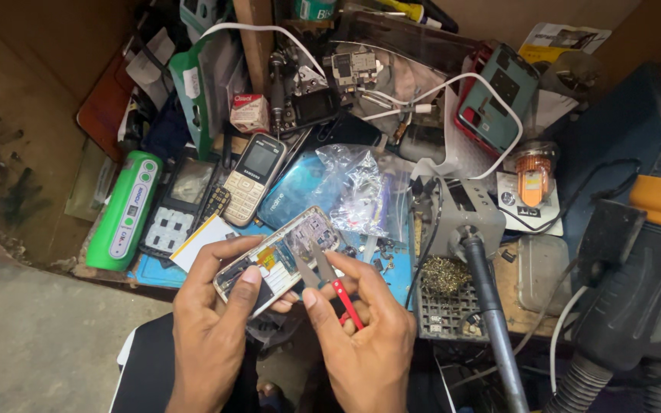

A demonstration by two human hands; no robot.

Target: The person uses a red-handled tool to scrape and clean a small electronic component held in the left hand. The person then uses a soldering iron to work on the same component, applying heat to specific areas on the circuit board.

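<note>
Left hand [212, 310] comes up from the near edge of the scene and closes around an opened phone body [277, 258], thumb lying along its near long side and fingers curled beneath it. That phone body, a pale frame with its circuit board and a small yellow part exposed, sits tilted, its far end pointing up and to the right, over the near edge of the cluttered workbench [158, 273]. Just to the right, the right hand [365, 336] is closed on a pair of tweezers with red grips [330, 277], pinched between thumb and forefinger, the remaining fingers folded under. Their metal tips point away from the body and rest against the near right part of the exposed board, so both hands meet at the phone. Beyond the hands, a gold keypad phone [254, 177] lies on the bench, a green oblong device [125, 210] to the left, and a crumpled clear plastic bag [353, 187] farther right.
</note>
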